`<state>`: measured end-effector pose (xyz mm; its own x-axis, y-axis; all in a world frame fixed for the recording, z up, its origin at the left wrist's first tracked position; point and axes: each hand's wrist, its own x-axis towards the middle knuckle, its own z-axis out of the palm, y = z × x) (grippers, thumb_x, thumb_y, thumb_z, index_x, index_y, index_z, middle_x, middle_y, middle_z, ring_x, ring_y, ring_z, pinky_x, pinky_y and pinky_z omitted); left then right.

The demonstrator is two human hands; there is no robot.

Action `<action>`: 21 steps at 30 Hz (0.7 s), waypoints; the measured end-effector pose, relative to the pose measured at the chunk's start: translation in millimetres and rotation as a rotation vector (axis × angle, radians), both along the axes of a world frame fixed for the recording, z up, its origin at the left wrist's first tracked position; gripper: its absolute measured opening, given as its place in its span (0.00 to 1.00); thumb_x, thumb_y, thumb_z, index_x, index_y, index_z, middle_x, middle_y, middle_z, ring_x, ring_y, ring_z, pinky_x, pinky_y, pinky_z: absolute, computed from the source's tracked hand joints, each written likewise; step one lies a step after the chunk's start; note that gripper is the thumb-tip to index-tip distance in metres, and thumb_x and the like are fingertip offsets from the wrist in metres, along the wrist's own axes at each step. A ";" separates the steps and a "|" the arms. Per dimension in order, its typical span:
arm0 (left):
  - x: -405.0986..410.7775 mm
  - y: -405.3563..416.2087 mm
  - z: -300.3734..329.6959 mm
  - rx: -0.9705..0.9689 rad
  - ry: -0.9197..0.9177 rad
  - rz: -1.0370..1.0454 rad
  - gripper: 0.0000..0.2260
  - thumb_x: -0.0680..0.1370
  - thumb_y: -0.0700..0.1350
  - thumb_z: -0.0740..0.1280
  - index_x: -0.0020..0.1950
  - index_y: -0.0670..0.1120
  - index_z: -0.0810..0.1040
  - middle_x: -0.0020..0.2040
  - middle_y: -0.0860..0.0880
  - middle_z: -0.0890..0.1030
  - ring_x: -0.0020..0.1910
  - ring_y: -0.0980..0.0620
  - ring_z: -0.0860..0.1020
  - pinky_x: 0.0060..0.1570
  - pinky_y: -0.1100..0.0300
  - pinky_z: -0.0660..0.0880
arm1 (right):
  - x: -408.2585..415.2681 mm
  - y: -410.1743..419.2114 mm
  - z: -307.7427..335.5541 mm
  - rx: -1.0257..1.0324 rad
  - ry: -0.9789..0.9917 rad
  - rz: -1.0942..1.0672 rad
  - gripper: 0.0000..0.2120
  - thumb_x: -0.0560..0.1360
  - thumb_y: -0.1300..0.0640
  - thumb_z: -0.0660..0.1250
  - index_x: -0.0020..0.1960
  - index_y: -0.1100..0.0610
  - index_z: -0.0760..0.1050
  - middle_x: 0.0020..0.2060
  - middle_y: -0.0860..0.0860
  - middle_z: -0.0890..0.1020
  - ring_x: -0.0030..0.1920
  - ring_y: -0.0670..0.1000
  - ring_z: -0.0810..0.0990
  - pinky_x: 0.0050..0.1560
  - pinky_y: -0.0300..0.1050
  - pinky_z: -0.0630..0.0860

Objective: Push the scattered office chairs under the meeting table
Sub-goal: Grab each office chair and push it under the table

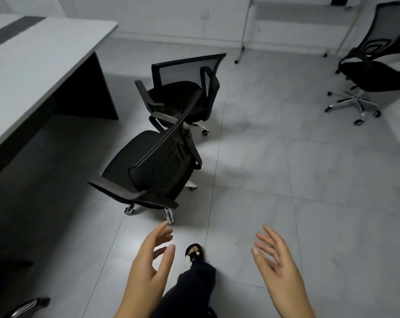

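Note:
A grey meeting table (33, 53) with a dark end panel fills the upper left. A black mesh office chair (153, 166) stands just ahead of me, its back towards me and its seat facing the table. A second black chair (183, 90) stands right behind it, near the table's end. A third black chair (375, 72) stands apart at the far right. My left hand (150, 267) and my right hand (277, 265) are raised low in the view, fingers spread, holding nothing, a short way from the nearest chair.
Grey tiled floor (286, 157) stretches between the chairs. A white wall with a thin metal stand (244, 31) runs along the back. Part of another chair's arm (24, 306) shows at the bottom left. My foot in a dark sandal (194, 253) is between my hands.

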<state>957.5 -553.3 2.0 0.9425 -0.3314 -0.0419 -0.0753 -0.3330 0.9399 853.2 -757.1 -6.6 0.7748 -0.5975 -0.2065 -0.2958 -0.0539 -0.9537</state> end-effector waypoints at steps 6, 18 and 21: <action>85.0 -77.6 -12.0 0.023 -0.052 -0.017 0.20 0.75 0.50 0.62 0.57 0.75 0.65 0.56 0.68 0.74 0.56 0.65 0.74 0.49 0.78 0.68 | 82.0 -78.6 -7.4 -0.033 -0.018 0.035 0.23 0.73 0.62 0.66 0.59 0.39 0.66 0.57 0.42 0.76 0.55 0.36 0.75 0.48 0.31 0.72; 224.3 -163.4 5.9 0.022 -0.126 0.279 0.16 0.75 0.53 0.62 0.59 0.72 0.67 0.57 0.64 0.75 0.56 0.63 0.75 0.52 0.73 0.70 | 295.8 -202.1 14.3 -0.076 -0.055 0.332 0.22 0.74 0.60 0.65 0.65 0.46 0.66 0.58 0.41 0.75 0.54 0.32 0.73 0.46 0.23 0.69; 235.5 -161.7 4.3 0.091 -0.139 0.507 0.19 0.74 0.50 0.62 0.57 0.75 0.66 0.56 0.66 0.74 0.54 0.65 0.75 0.49 0.76 0.69 | 353.4 -211.3 14.9 -0.044 -0.053 0.523 0.21 0.74 0.59 0.65 0.63 0.43 0.65 0.58 0.40 0.74 0.54 0.31 0.73 0.46 0.22 0.69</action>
<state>1193.0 -715.0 6.3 0.9822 0.1659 0.0876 -0.0058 -0.4395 0.8982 1206.6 -968.4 8.3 0.9805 -0.1358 -0.1421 -0.1699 -0.2220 -0.9601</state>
